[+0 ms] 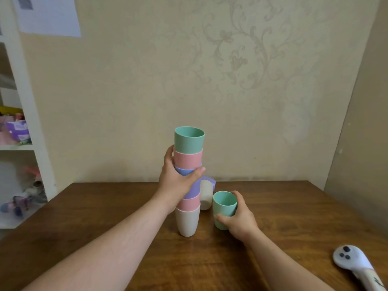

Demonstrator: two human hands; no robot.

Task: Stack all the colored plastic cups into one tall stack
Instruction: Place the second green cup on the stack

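A tall stack of nested cups (188,156) stands on the wooden table (105,238): cream at the bottom, then pink, purple, blue, pink and a green cup on top. My left hand (178,181) is wrapped around the stack's middle. My right hand (237,219) grips a single green cup (223,204) standing just right of the stack. Behind the stack a cream cup (206,195) is nested with a purple cup (212,182), partly hidden.
A white controller (352,263) lies at the table's front right. White shelves (29,131) with toys and boxes stand at the left. The wall runs right behind the table, with a corner at the right.
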